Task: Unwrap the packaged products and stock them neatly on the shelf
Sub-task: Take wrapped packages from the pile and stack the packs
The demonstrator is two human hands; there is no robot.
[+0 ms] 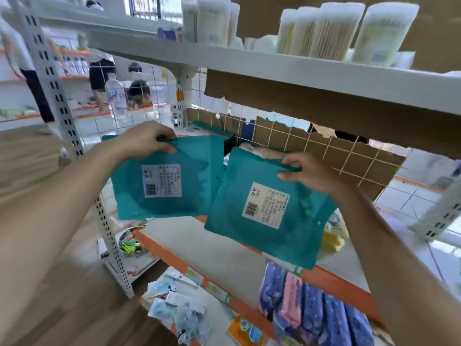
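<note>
Two teal pouches — in my grip
On left pouch and right pouch alike, a white label, black barcode stripes; shelf edge orange; packs blue, pale-speckled — pink pack among them; cardboard brown.

Cotton-swab tubs above, torn cardboard behind wire grid
</note>
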